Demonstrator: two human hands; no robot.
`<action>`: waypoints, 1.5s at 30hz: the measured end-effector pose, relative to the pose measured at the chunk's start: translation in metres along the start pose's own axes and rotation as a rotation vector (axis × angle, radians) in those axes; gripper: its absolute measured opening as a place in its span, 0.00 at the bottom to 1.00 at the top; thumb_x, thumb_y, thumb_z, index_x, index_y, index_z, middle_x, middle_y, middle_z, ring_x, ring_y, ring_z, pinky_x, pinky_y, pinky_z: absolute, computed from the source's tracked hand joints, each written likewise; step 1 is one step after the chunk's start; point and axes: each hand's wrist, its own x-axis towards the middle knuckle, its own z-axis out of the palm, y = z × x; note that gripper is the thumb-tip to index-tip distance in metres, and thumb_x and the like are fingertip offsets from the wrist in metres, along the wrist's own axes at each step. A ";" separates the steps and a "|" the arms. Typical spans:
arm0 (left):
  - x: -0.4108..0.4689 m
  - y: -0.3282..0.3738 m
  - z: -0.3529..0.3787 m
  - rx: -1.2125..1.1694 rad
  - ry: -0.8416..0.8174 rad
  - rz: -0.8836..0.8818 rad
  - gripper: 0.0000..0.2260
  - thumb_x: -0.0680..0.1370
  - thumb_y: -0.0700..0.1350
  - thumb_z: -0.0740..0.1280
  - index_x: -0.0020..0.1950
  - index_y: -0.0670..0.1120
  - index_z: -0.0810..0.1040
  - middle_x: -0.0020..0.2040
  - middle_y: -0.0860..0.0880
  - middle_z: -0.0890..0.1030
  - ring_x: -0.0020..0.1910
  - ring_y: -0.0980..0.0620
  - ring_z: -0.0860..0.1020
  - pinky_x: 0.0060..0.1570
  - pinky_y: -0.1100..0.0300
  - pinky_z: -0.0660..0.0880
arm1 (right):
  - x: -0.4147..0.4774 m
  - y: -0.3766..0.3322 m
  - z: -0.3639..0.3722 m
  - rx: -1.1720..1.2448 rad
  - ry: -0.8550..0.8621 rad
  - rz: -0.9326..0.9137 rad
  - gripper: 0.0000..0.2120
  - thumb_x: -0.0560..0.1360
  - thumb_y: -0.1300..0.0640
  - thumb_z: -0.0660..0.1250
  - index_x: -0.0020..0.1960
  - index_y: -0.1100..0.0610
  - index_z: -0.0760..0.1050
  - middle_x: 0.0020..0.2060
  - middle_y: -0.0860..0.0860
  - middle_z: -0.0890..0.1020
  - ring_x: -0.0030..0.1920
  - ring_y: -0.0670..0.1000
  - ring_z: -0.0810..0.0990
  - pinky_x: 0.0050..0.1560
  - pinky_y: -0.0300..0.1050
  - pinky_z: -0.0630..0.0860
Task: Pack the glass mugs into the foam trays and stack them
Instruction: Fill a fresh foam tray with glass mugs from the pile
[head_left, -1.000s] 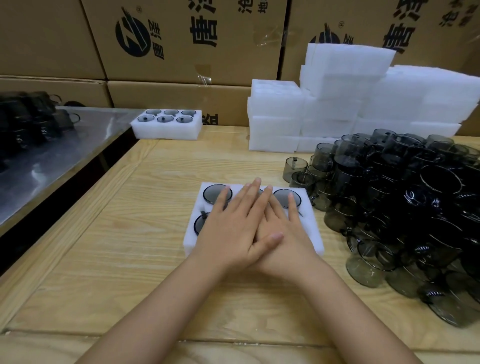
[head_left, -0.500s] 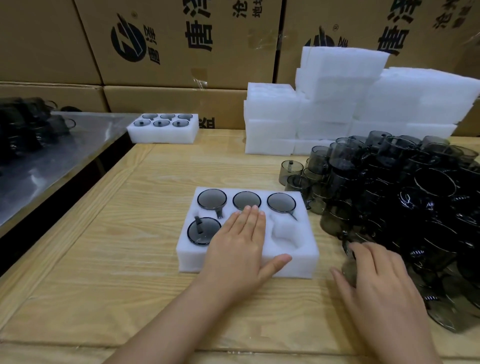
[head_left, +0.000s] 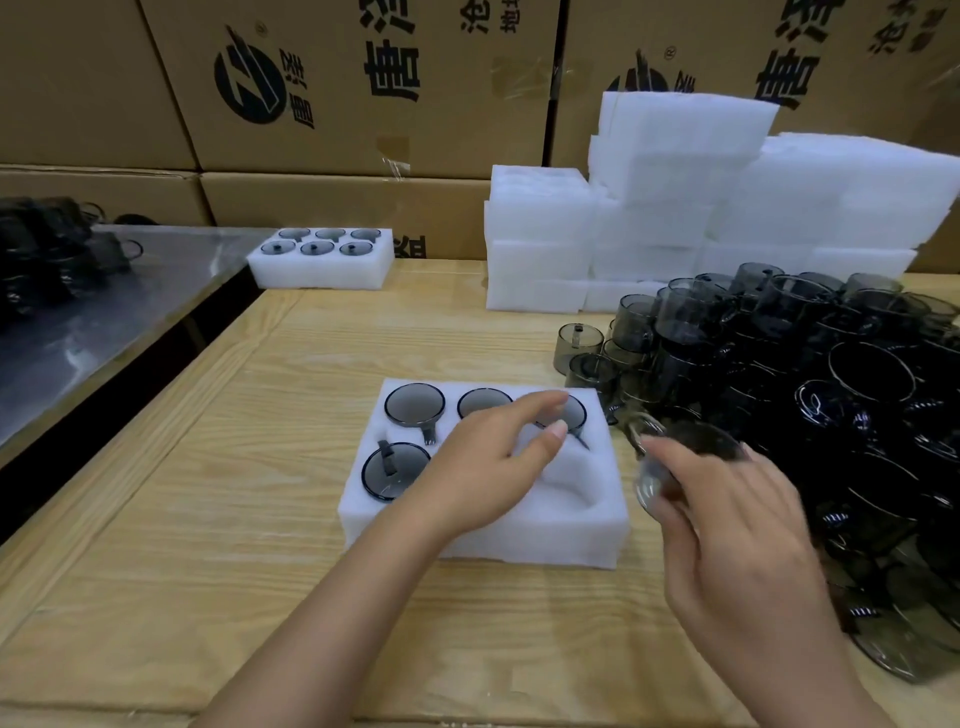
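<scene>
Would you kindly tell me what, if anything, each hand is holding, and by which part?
The right hand grips a blurred glass mug around its body, handle free. The left hand holds nothing; it lies open over the foam tray.

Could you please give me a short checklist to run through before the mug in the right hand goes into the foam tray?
1. Right hand grips the glass mug: ok, though blurred.
2. Front right pocket of the foam tray is empty: ok.
3. Front middle pocket is empty: cannot tell, the left hand covers it.
4. Four seated mugs sit down in their pockets: ok.
5. Tray lies flat on the wooden table: ok.
</scene>
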 end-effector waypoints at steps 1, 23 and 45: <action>0.000 0.000 -0.003 -0.123 -0.039 0.012 0.17 0.80 0.55 0.60 0.70 0.61 0.69 0.61 0.65 0.77 0.47 0.63 0.76 0.51 0.64 0.71 | 0.011 -0.002 0.003 0.086 -0.020 -0.022 0.16 0.73 0.63 0.60 0.58 0.62 0.76 0.39 0.48 0.77 0.39 0.53 0.74 0.57 0.53 0.69; -0.003 -0.007 -0.010 -0.265 -0.058 0.127 0.40 0.68 0.59 0.72 0.76 0.61 0.55 0.72 0.66 0.64 0.72 0.68 0.59 0.67 0.73 0.59 | 0.035 0.009 0.062 0.739 -0.079 0.160 0.29 0.65 0.47 0.74 0.64 0.48 0.71 0.50 0.42 0.77 0.50 0.41 0.76 0.53 0.32 0.71; -0.004 -0.006 0.004 0.187 -0.069 0.058 0.36 0.75 0.67 0.60 0.77 0.61 0.46 0.76 0.61 0.59 0.73 0.63 0.55 0.70 0.62 0.58 | 0.037 0.011 0.062 0.483 -0.499 0.058 0.34 0.67 0.46 0.63 0.71 0.55 0.65 0.60 0.38 0.65 0.66 0.39 0.59 0.69 0.38 0.53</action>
